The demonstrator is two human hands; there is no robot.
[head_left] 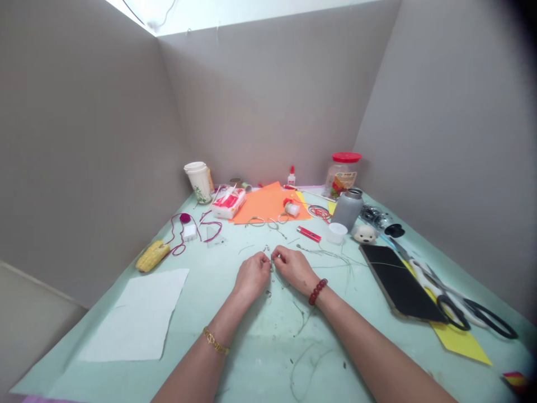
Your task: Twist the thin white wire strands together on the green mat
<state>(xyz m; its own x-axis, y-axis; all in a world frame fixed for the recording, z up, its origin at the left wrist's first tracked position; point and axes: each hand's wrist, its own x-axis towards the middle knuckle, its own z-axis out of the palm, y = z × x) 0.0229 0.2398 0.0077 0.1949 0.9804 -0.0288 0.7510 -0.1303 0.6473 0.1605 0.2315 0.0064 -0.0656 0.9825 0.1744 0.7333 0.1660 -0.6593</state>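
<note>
Comprises smooth pale-green tabletop within matte grey partitions. Includes, clock-face from the hands: knobbly yellow corn-shaped item at nine; flat orange paper at twelve; rounded grey bottle at two; flat black phone at three. Shows left hand and right hand with fingers pinched narrow; between their fingertips, at left's three and right's nine, tiny piece, too small to identify or tell which grips.
</note>
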